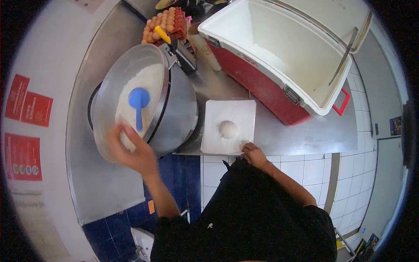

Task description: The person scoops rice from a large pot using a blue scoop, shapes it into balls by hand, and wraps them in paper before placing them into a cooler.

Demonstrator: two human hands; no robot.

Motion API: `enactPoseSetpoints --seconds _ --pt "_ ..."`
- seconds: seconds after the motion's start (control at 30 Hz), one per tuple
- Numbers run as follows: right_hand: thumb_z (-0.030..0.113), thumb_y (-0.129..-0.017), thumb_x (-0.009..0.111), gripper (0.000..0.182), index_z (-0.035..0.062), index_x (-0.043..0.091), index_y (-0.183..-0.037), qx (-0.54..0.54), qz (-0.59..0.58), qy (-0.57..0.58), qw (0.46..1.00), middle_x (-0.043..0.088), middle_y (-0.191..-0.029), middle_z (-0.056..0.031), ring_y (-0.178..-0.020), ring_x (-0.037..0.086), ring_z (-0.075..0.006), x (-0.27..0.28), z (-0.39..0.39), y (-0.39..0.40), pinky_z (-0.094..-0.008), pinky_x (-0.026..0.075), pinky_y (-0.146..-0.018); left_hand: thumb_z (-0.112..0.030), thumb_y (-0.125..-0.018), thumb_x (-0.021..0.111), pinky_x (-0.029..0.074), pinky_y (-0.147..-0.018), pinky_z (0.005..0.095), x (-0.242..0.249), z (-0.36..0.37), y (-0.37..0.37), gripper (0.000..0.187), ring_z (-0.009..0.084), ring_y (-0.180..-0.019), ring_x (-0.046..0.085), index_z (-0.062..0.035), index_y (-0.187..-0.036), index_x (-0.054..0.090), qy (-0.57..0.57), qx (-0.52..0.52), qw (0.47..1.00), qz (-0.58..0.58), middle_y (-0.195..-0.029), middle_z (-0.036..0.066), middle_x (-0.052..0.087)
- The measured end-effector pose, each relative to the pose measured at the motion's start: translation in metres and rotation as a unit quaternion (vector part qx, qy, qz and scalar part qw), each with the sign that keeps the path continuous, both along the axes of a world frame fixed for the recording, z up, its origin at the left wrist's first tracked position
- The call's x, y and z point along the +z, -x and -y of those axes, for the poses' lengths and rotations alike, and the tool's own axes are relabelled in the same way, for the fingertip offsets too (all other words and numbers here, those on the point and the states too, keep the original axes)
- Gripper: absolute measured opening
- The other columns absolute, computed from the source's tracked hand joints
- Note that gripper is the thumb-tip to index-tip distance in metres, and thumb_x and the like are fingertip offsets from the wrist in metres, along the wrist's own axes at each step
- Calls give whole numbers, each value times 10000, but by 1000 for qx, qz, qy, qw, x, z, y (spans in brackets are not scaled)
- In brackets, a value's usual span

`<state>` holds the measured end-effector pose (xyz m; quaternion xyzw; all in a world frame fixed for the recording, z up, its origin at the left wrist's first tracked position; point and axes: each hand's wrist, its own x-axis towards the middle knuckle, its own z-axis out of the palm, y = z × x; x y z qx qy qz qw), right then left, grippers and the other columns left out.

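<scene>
My left hand (134, 150), slightly blurred, hovers over the near rim of a big pot (176, 111), thumb and fingers apart with nothing seen in them. White food that looks like cooked rice (146, 81) fills part of the pot's inside. On top of it lies a blue rice paddle (139, 101), its handle pointing towards my left hand. A round white mound (228, 129) sits on a white paper sheet (218, 111) at the counter's edge. At the sheet's near right corner, my right hand (254, 155) has its fingers curled on the paper.
A red and white cooler box (257, 74) stands with its lid up on the steel counter (305, 139). Eggs (163, 24) in a red tray are behind the pot. Near the pot's far rim sits a yellow handle (162, 35). A sink (142, 241) is below left.
</scene>
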<state>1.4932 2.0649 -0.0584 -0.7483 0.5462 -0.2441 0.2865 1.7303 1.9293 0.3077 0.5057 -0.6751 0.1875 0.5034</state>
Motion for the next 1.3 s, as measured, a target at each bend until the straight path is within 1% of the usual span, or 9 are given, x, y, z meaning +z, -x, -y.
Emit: enactPoseSetpoints --seconds 0.1,0.13,0.3,0.57,0.8,1.03,1.13,1.23,1.3 --pt "110 -822 617 210 9 603 -1006 -24 -1 22 999 560 -1051 -140 -1043 533 -329 -2 0 -1 -411 459 -946 -152 -868 654 512 -731 370 -112 -29 16 156 277 -792 660 -31 -964 628 -122 -288 950 -12 -873 103 673" --pt "109 -831 611 198 8 603 -1000 -36 9 26 999 565 -1031 -143 -1020 541 -335 -3 2 -4 -412 459 -941 -196 -838 686 488 -857 418 -134 -35 31 250 307 -910 649 -61 -1041 634 -374 -313 872 -42 -927 113 669" --pt "109 -844 604 196 3 535 -994 -49 -42 95 993 577 -978 -163 -961 571 -348 17 16 -5 -436 497 -831 -287 -833 685 290 -1084 501 -324 -16 -30 274 286 -1116 567 -97 -1029 662 -408 -301 844 175 -992 96 667" --pt "118 -916 545 125 13 499 -967 -209 -31 67 975 567 -868 -234 -759 590 -448 23 92 -1 -516 491 -664 -241 -871 642 483 -743 468 -312 61 6 210 385 -808 640 -32 -873 666 -462 -298 835 14 -864 196 674" --pt "201 -877 594 172 51 591 -961 -241 -238 20 941 579 -990 -136 -1002 561 -339 32 110 -13 -485 462 -796 -221 -811 664 423 -911 495 -343 56 28 164 355 -1004 577 -61 -819 630 -296 -238 925 -25 -947 135 633" --pt "176 -902 546 232 -3 613 -1032 -121 -3 -85 989 642 -1027 -222 -932 627 -377 42 78 -42 -464 487 -812 -147 -791 660 433 -893 469 -292 -4 18 100 339 -979 573 -60 -791 612 -278 -377 883 17 -927 110 619" --pt "287 -944 544 370 -40 600 -1108 -126 130 -312 933 663 -1007 -245 -937 671 -334 10 57 -49 -441 530 -821 -109 -807 639 478 -807 414 -297 -14 24 63 308 -881 599 -57 -824 608 -499 -360 786 -62 -881 108 620" --pt "296 -939 579 423 -103 565 -1079 -421 622 -359 554 663 -854 -213 -875 678 -339 10 71 -45 -412 590 -745 -71 -816 627 488 -750 396 -318 -3 37 100 301 -807 597 -59 -909 594 -473 -326 801 -165 -836 103 605" --pt "266 -933 594 366 -81 569 -1047 -428 562 -329 627 658 -911 -211 -870 674 -318 2 79 -40 -393 580 -749 -59 -806 632 486 -759 396 -323 1 43 113 301 -823 596 -61 -913 593 -458 -309 816 -170 -845 100 605"
